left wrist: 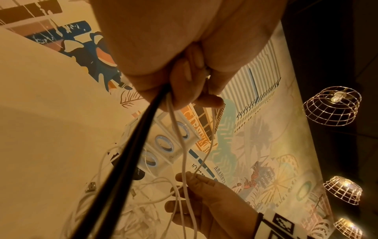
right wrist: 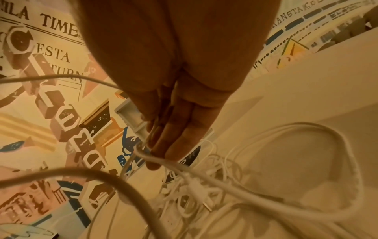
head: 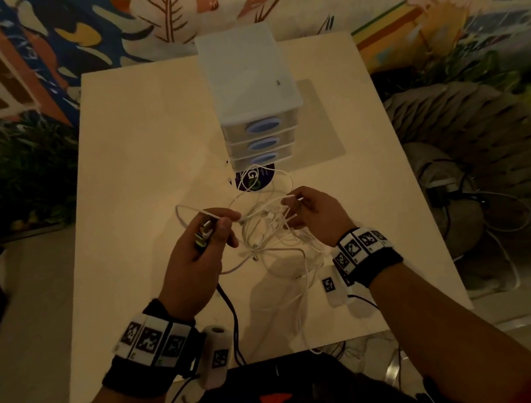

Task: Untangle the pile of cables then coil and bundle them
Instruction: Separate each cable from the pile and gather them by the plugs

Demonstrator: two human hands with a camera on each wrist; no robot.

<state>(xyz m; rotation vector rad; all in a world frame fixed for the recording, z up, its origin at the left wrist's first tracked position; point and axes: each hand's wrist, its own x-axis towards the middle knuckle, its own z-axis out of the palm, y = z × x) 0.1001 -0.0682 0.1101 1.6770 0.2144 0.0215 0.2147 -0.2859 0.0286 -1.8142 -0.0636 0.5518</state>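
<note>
Both forearms reach forward over the near half of the table (head: 122,180), each wrist wrapped in a dark band with black-and-white marker tiles. The left hand (head: 195,248) is raised, its fingers curled into a fist round cable strands, thumb on top. The right hand (head: 314,215), close beside it, has its fingers bent downward, hooked through white cable loops.

A painted mural (head: 54,43) covers the wall behind the pale table (head: 146,153); wire-cage lamps (left wrist: 332,106) glow warm overhead (dim otherwise), grey floor (head: 26,283) below.
</note>
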